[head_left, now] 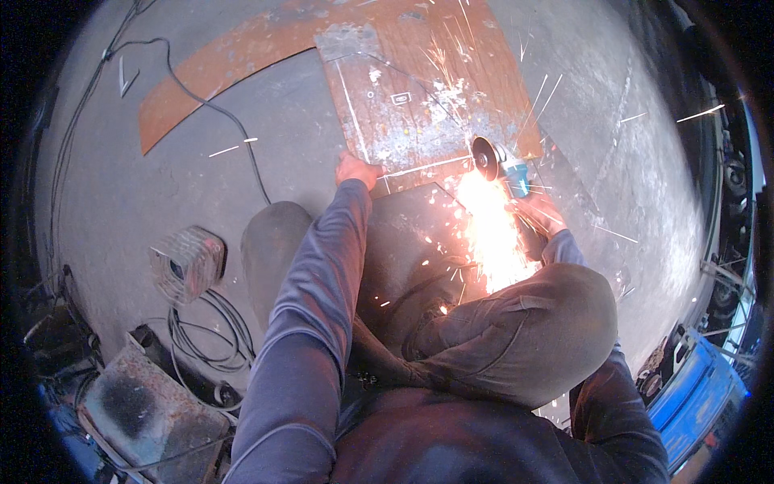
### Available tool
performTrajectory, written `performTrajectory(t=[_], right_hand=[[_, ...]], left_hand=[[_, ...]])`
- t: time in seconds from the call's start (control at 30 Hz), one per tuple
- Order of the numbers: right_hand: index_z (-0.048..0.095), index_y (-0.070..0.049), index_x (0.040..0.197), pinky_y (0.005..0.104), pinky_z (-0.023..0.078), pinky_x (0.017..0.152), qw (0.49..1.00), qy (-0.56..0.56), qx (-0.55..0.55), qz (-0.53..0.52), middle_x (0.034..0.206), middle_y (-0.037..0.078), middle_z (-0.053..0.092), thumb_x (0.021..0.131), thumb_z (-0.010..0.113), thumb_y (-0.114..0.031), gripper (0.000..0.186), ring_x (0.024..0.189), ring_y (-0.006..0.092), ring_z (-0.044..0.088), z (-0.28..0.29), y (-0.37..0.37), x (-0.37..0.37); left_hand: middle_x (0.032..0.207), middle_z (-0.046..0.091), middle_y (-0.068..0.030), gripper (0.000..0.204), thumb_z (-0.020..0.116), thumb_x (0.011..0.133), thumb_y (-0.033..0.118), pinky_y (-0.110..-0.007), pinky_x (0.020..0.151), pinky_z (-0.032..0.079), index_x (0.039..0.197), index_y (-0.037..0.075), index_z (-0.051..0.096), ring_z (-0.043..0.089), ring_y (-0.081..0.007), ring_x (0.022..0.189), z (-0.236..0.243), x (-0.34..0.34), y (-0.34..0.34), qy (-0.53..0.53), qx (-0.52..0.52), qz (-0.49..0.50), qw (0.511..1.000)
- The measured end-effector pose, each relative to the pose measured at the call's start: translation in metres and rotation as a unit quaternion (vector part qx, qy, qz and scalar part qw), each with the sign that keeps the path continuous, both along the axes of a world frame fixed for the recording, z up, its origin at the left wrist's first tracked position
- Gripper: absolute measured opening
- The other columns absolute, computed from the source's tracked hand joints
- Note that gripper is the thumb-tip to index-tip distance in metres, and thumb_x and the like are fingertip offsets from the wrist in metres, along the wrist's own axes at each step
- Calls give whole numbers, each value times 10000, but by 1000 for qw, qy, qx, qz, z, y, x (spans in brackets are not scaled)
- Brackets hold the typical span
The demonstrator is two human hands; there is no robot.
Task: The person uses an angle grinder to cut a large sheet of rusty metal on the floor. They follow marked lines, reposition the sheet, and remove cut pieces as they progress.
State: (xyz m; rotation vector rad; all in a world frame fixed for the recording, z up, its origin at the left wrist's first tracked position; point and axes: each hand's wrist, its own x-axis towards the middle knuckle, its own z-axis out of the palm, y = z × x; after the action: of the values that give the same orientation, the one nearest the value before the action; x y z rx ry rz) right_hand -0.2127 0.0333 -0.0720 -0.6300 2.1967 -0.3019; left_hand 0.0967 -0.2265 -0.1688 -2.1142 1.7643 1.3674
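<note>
A teal angle grinder (pixel 517 176) is in my right hand (pixel 545 211), whose fingers are partly hidden by glare and the tool. Its round cutting disc (pixel 484 156) meets the near right part of a worn reddish-brown metal sheet (pixel 419 68), close to a white marked line. Bright sparks (pixel 490 222) pour from the disc toward my bent right leg. My left hand (pixel 356 169) is closed on the sheet's near left corner, left of the disc.
A curved rust-coloured strip (pixel 189 87) extends left from the sheet. A black cable (pixel 234 121) crosses the floor. Coiled cable (pixel 211 331), a ribbed metal object (pixel 187 262) and a rusty box (pixel 149 403) are at left. Something blue (pixel 700 395) is at lower right.
</note>
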Motion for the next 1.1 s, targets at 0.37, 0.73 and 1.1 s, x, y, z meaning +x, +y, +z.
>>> performTrajectory(t=[0.37, 0.73, 1.1], right_hand=[[601, 12, 1369, 432, 527, 999, 995, 44, 89, 6, 1254, 229, 702, 672, 853, -310, 809, 1164, 354, 677, 36, -36, 19], [662, 23, 1242, 454, 518, 971, 999, -1, 20, 30, 1211, 257, 713, 658, 865, -434, 769, 1146, 389, 686, 7, -17, -7], [636, 17, 1280, 439, 527, 974, 995, -54, -78, 16, 1205, 248, 719, 712, 840, -403, 736, 1147, 388, 689, 16, -9, 5]], left_hand=[[1309, 667, -284, 934, 982, 654, 281, -425, 1071, 517, 1372, -55, 489, 649, -413, 1244, -10, 8, 0, 13, -17, -16, 1000], [1277, 686, -274, 915, 988, 649, 297, -423, 1045, 525, 1334, -73, 507, 668, -396, 1216, 0, 3, 3, 20, -37, -29, 999], [1269, 686, -286, 924, 990, 653, 308, -421, 1014, 527, 1341, -99, 525, 682, -387, 1184, -24, 11, 0, 5, -49, -25, 998]])
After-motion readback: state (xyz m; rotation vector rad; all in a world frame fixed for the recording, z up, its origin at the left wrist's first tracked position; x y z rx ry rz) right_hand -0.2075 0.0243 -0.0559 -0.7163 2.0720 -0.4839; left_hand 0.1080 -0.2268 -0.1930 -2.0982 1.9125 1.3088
